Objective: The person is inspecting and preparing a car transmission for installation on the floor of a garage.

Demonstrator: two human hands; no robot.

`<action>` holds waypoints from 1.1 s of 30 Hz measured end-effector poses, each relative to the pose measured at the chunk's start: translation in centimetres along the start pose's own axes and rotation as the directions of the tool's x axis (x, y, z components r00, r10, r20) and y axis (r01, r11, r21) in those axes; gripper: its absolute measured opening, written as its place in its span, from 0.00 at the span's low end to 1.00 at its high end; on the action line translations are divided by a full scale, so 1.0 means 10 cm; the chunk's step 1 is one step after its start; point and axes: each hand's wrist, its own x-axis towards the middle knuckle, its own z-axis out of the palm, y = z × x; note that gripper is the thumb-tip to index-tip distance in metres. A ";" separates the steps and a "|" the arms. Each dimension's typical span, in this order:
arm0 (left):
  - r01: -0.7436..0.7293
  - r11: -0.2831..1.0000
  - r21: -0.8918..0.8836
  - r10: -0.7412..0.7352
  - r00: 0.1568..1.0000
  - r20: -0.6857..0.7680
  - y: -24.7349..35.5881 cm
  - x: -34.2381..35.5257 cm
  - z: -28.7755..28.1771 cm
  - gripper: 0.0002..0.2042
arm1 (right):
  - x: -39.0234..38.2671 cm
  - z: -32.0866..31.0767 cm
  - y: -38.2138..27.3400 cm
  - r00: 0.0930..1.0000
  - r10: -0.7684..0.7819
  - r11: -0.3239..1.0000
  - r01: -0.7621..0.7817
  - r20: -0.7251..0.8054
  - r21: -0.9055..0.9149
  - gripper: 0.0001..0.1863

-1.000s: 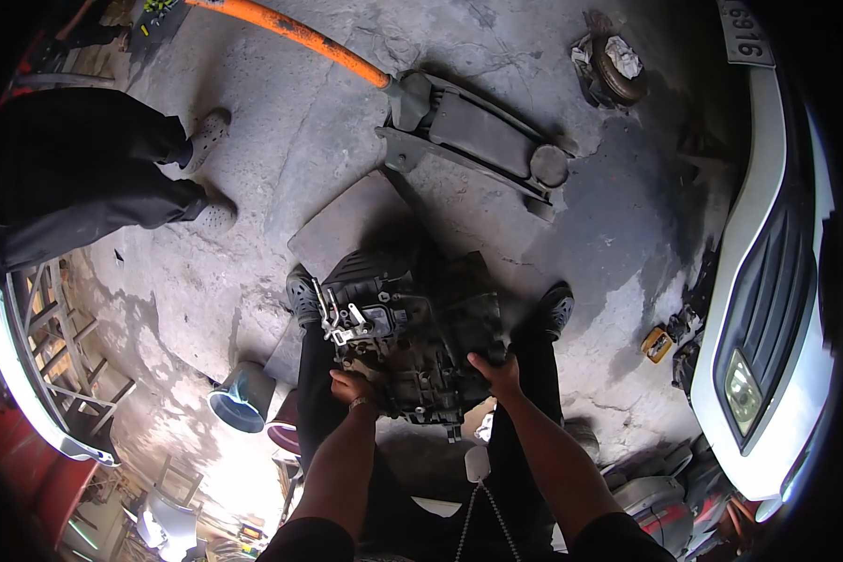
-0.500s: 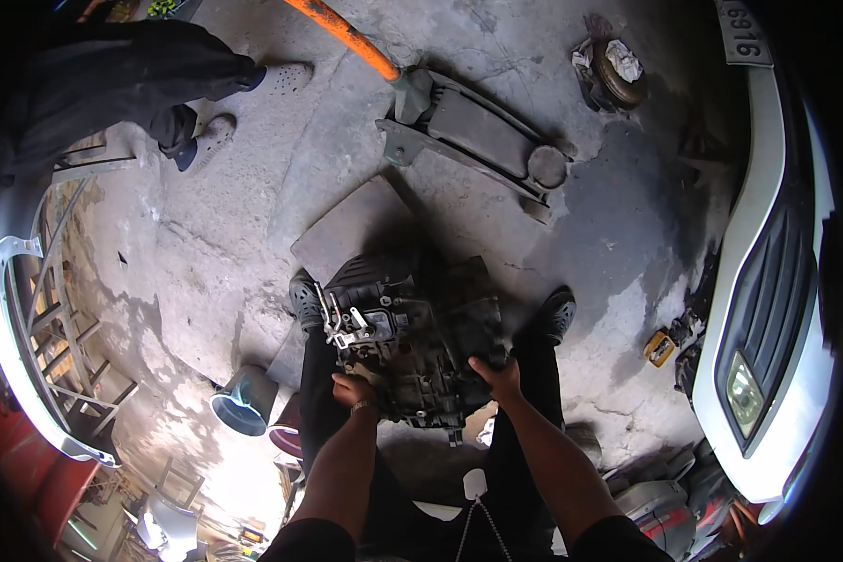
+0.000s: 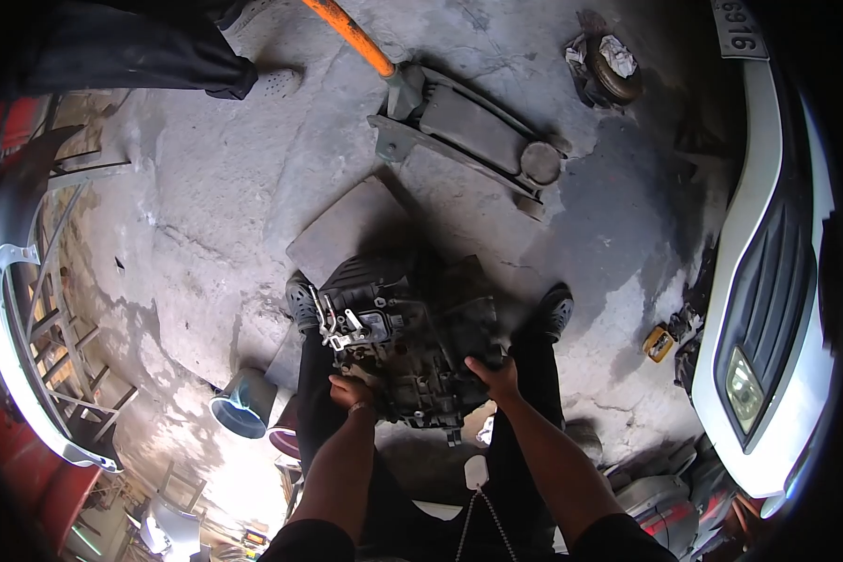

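On my feed, the left hand and right hand hold the dark gearbox between the legs, seemingly steadying it, their grip half hidden; shifting it calls for even support.

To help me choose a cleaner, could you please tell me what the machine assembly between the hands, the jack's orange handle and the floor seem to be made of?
Machine assembly: probably cast metal, dark and grimy, given its lumpy, ribbed shape; parts could be plastic.
Orange handle: likely painted metal; dark marks suggest worn paint.
Floor: apparently concrete, grey, matt, cracked and stained.
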 end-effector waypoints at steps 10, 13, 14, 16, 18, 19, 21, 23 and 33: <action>0.090 0.996 -0.025 -0.089 0.995 0.041 0.07 -0.02 -0.03 0.28 | 0.08 0.01 0.20 0.988 -0.146 0.987 0.142 -0.052 -0.069 0.27; 0.073 0.997 0.017 -0.074 0.997 0.030 0.00 0.04 -0.03 0.28 | 0.04 0.03 0.11 0.990 -0.130 0.986 0.122 -0.061 -0.110 0.27; 0.075 0.997 0.016 -0.075 0.997 0.034 0.00 0.01 -0.01 0.28 | 0.06 0.02 0.14 0.989 -0.138 0.987 0.133 -0.059 -0.092 0.27; 0.069 0.998 0.009 -0.069 0.997 0.023 -0.01 -0.01 0.01 0.28 | 0.07 -0.02 0.17 0.987 -0.148 0.987 0.144 -0.056 -0.075 0.27; 0.077 0.997 -0.002 -0.077 0.997 0.021 -0.03 -0.01 0.04 0.28 | 0.08 -0.04 0.16 1.000 -0.016 0.999 0.016 -0.001 -0.040 0.32; 0.082 0.997 -0.011 -0.082 0.997 0.010 -0.08 0.03 0.03 0.28 | 0.05 -0.01 0.08 1.000 -0.019 0.999 0.019 0.008 -0.039 0.32; 0.070 0.998 -0.013 -0.070 0.998 -0.006 -0.19 0.10 0.01 0.28 | -0.02 0.04 -0.08 1.000 0.011 0.996 -0.012 -0.011 -0.087 0.33; 0.064 0.998 -0.019 -0.064 0.998 0.003 -0.18 0.06 0.05 0.28 | -0.03 0.00 -0.09 1.000 0.021 0.997 -0.022 -0.012 -0.075 0.33; 0.038 0.998 0.059 -0.037 0.999 -0.015 -0.11 0.01 0.05 0.28 | -0.01 0.00 -0.02 1.000 -0.014 1.000 0.014 -0.018 0.024 0.34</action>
